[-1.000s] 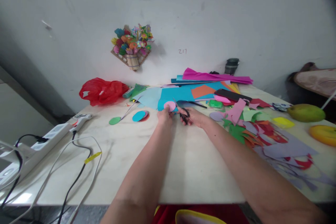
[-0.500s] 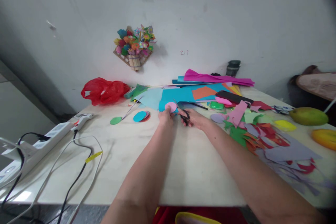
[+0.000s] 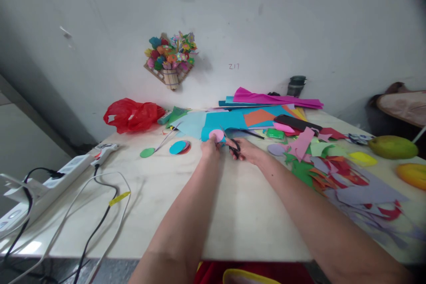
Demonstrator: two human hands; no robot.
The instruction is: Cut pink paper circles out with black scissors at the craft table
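Pink disc [image 3: 216, 136] against blue sheet [image 3: 223, 120]

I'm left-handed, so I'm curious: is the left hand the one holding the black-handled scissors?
No, the right hand holds the black-handled scissors, while the left hand holds a flat, round pink piece.

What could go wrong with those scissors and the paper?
The scissors in the right hand are close to the left hand, so a finger might get nipped. The pink circle sits over the blue paper, so it could slip and a cut might come out crooked. And the phone has paper scraps beside it, so small pieces might get mixed up there.
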